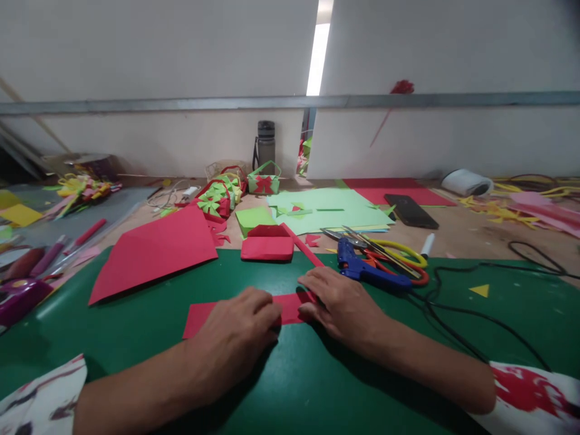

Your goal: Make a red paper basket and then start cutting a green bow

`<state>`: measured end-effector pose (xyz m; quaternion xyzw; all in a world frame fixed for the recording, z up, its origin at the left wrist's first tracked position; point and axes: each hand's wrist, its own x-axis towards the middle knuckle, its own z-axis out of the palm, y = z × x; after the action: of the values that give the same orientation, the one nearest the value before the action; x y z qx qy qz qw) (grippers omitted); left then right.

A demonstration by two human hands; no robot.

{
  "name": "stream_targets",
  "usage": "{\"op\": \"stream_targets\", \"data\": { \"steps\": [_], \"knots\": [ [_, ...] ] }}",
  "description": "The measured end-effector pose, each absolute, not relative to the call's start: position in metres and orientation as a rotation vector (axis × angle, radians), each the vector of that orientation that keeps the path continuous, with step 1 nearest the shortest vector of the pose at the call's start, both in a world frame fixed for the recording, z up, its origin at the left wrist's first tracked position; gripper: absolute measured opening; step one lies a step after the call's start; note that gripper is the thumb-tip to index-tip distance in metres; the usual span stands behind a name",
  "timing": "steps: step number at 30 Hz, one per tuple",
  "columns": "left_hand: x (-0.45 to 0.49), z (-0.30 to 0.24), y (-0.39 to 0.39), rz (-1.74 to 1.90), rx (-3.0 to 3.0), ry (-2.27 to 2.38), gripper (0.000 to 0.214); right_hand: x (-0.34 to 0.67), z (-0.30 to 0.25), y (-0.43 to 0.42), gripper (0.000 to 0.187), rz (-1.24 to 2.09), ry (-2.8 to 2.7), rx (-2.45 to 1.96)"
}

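Note:
A red paper strip (290,309) lies across the green mat in front of me. My left hand (242,332) rests over its middle, with the fingers curled down onto it. At the strip's right end, my right hand (339,305) pinches the paper between thumb and fingers. Just beyond the hands sits a small folded red paper box (267,246). A narrow red paper strip (301,243) leans from beside that box toward my right fingers. The parts of the paper under both hands are hidden.
A large red sheet (156,254) lies left. A blue glue gun (369,266) with a black cord, scissors (401,251) and a phone (410,211) are to the right. Behind are pale green sheets (335,202), paper baskets (264,183) and a bottle (266,148).

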<state>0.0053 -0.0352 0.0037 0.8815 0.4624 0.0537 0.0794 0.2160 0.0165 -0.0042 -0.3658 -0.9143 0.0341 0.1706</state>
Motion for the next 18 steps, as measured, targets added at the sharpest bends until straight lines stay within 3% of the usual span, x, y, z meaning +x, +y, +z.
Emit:
{"op": "stream_targets", "data": {
  "steps": [3,8,13,16,18],
  "knots": [
    [-0.003,0.006,-0.026,0.184,2.542,1.534,0.021,0.215,0.001,0.016,0.025,0.158,-2.648,-1.219],
    [-0.011,0.008,-0.016,0.216,2.467,1.553,0.032,0.214,0.007,0.016,0.025,0.339,-2.618,-1.288],
    [-0.015,0.006,-0.014,0.284,2.465,1.551,0.027,0.216,0.004,0.011,0.020,0.526,-2.450,-1.223],
    [-0.018,0.006,-0.014,0.404,2.549,1.528,0.007,0.219,0.000,0.009,0.017,0.392,-2.357,-0.980],
    [-0.019,0.008,-0.017,0.570,2.729,1.498,0.018,0.223,-0.002,0.011,0.013,0.177,-2.347,-0.751]
  ]
}}
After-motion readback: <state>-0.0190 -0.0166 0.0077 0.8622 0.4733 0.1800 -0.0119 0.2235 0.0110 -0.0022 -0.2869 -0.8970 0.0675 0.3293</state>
